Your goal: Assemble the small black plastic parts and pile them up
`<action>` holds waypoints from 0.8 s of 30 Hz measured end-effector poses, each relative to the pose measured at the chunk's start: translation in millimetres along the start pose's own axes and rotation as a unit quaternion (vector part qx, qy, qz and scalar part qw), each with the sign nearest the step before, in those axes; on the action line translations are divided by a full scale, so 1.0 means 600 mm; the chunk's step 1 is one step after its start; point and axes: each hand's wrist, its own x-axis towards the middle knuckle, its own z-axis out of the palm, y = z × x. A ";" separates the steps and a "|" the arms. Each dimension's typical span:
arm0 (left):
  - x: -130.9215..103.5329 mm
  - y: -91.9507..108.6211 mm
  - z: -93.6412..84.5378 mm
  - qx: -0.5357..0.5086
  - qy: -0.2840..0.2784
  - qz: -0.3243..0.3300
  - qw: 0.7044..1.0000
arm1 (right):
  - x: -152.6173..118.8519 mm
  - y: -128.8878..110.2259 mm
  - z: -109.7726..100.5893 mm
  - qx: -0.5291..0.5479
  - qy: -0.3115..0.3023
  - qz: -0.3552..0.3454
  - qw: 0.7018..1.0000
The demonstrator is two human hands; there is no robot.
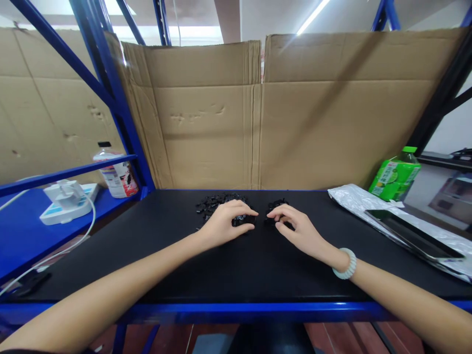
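A loose pile of small black plastic pieces (210, 202) lies on the black tabletop, left of centre. My left hand (224, 221) is at its near right edge, thumb and fingers curved apart. Dark pieces show in the gap, and I see none clearly gripped. A smaller heap of black pieces (278, 202) sits to the right, partly covered by my right hand (295, 226). That hand is curled loosely, with thumb and forefinger apart. The exact shape of the pieces is too small to make out.
Cardboard sheets (206, 118) stand along the back edge. On the right are a silvery bag (354, 199), a phone (413, 233) and a green bottle (396, 177). A power strip (70, 204) with a white cable and a labelled bottle (116, 172) occupy the blue left shelf.
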 end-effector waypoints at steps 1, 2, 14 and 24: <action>0.000 0.013 0.005 -0.021 0.012 0.002 1.000 | 0.000 0.001 0.002 0.082 -0.022 0.040 0.996; -0.001 0.025 0.012 -0.049 0.024 0.006 0.999 | -0.001 0.002 0.004 0.171 -0.056 0.080 0.980; -0.029 0.052 0.071 -0.276 0.127 0.002 0.953 | -0.012 -0.009 0.032 0.433 -0.252 0.234 0.834; -0.031 0.066 0.073 -0.290 0.130 -0.006 0.948 | -0.010 -0.022 0.020 0.440 -0.278 0.238 0.820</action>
